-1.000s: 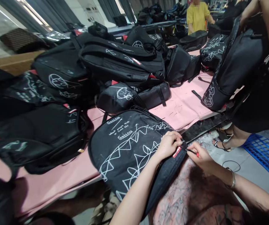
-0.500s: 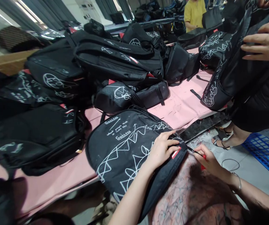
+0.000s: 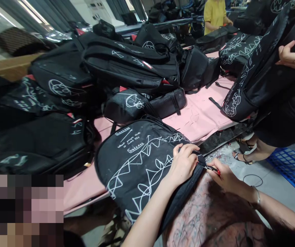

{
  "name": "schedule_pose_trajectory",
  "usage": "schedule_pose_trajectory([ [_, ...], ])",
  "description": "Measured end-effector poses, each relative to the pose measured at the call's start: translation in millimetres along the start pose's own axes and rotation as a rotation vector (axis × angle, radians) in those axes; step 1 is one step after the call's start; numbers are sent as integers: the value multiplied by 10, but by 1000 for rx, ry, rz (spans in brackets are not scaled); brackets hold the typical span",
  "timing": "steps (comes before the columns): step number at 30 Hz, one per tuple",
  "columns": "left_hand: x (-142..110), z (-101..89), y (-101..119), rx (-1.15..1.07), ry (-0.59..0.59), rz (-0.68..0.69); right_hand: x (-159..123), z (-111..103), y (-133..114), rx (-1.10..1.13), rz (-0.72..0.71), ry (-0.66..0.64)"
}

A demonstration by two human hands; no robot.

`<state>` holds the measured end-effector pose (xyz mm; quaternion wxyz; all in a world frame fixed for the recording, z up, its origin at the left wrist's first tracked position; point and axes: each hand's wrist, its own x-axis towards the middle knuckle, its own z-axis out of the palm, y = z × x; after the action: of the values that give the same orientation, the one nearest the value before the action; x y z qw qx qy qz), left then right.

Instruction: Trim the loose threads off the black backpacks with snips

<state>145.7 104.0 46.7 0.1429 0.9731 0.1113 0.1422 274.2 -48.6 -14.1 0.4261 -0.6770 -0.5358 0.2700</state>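
Observation:
A black backpack (image 3: 126, 164) with white scribbled lines and the word "Success" lies on the near edge of the pink-covered table, its lower end over my lap. My left hand (image 3: 183, 163) rests on its front near the right edge, fingers curled and pinching the fabric there, mostly hiding a red label. In my right hand (image 3: 223, 175) are small red-handled scissors (image 3: 212, 168), their dark tip at the backpack's edge just right of my left fingers. The blades are too small to tell if they are apart.
More black backpacks (image 3: 129, 65) are heaped across the pink table (image 3: 198, 109). At right, a co-worker's hand (image 3: 293, 56) is at another backpack (image 3: 260, 75). A person in yellow (image 3: 214, 17) works farther back. A blue crate (image 3: 288, 168) stands on the floor.
My left fingers have curled in over the backpack's edge, covering the red label. The scissors have shifted slightly left toward them. The co-worker's hand at right has moved and the backpack there tilted.

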Motion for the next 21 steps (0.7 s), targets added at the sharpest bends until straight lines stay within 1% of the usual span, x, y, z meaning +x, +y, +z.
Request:
schedule_pose_trajectory([
  [3, 11, -8, 2, -26, 9, -1, 11, 5, 8, 16, -13, -9],
  [5, 21, -39, -4, -52, 60, -35, 31, 4, 33, 49, -13, -6],
  [8, -6, -143, -11, -95, 173, -122, 99, -13, 122, 133, 66, 8],
  [10, -88, -225, 3, -111, 205, -184, 174, -20, 211, 232, 125, 6],
  [13, -328, -285, 64, -112, 158, -265, 282, 33, 338, 409, 164, 3],
  [15, -537, -255, 119, -88, 117, -302, 302, 122, 373, 467, 211, -17],
  [17, -742, -188, 173, -51, 114, -331, 262, 229, 352, 461, 244, -56],
  [19, -909, -116, 221, -17, 151, -368, 188, 312, 290, 412, 202, -97],
  [21, -1024, -60, 262, 5, 209, -396, 129, 343, 227, 356, 111, -125],
])
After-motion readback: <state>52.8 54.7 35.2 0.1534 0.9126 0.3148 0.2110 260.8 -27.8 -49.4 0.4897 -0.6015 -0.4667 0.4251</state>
